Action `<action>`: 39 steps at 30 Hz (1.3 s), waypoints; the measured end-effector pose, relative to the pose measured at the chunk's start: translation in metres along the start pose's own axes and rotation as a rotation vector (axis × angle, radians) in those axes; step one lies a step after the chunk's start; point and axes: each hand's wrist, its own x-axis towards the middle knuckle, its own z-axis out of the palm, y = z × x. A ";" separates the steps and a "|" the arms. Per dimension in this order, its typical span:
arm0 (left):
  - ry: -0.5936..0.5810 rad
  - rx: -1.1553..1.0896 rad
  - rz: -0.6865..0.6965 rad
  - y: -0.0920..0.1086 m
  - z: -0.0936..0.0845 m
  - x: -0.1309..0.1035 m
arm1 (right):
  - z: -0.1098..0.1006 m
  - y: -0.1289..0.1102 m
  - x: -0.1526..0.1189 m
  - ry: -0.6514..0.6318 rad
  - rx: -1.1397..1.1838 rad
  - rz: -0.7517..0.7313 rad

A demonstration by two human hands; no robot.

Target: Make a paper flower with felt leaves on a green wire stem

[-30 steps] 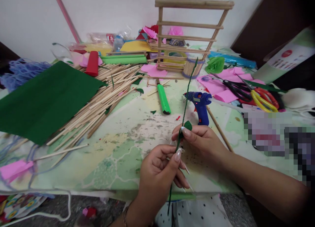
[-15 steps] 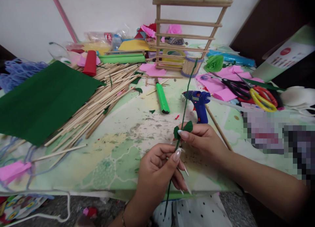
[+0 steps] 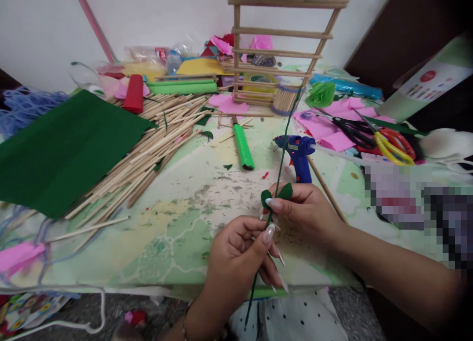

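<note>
Gripping a dark green stem (image 3: pixel 282 158) between thumb and fingers, the left hand (image 3: pixel 234 252) steadies its lower part, a loose tail hanging toward seven o'clock. The right hand (image 3: pixel 305 208) is closed in a pinch just above, its thumb pressing a right leaf (image 3: pixel 286 191) at two o'clock of the nail and a left leaf (image 3: pixel 265 197) at ten against the stem. That pinch looks like the weak point: if the thumb lifts before the leaves are fast, one could twist or drop off. Whether glue lies under the thumb cannot be told; if it does, fingertips could stick or burn.

At one o'clock from the hands stands the glue gun (image 3: pixel 302 156), a small red light showing on it. The stem's upper length crosses in front of its nozzle, and a careless sweep could brush hot metal or knock the gun over. A green-handled knife (image 3: pixel 244 149) lies at eleven o'clock, a nick risk for a reaching hand. Farther off, loose sticks (image 3: pixel 148 149) spread at ten and scissors (image 3: pixel 395 151) lie at two, where a sleeve could catch them
</note>
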 end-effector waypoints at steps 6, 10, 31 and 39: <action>0.009 0.000 0.020 0.000 0.000 -0.003 | -0.001 0.002 0.000 -0.014 0.023 0.005; 0.010 -0.005 0.034 0.000 -0.003 -0.003 | -0.003 0.003 0.000 -0.066 0.049 -0.012; 0.048 -0.092 0.119 0.003 -0.004 0.000 | 0.001 -0.002 -0.007 0.106 0.034 -0.404; 0.074 -0.047 0.133 0.002 -0.003 -0.002 | -0.005 -0.006 -0.016 0.120 -0.403 -0.597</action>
